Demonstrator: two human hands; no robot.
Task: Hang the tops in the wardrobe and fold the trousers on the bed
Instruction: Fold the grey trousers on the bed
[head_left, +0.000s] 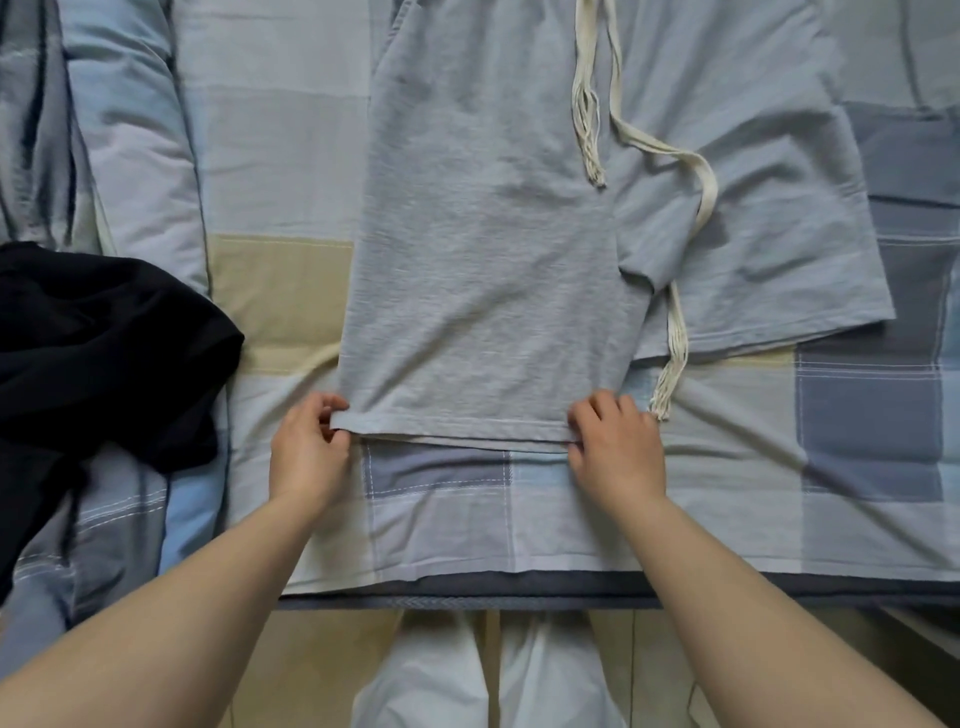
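Both hands (462, 457) at unlabelled grey shorts' (483, 270) hem

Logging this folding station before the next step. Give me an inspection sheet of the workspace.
Surface: bed with patchwork check cover, creased.
Job's things: light grey cotton shorts laid flat, cream drawstring trailing over them.
Clutter: crumpled black garment at the left edge; grey-blue duvet bunched behind it.
Hands: left hand and right hand each pinch a corner of the near leg hem.
Cables: nothing seen.
Surroundings: pale floor below the bed edge.
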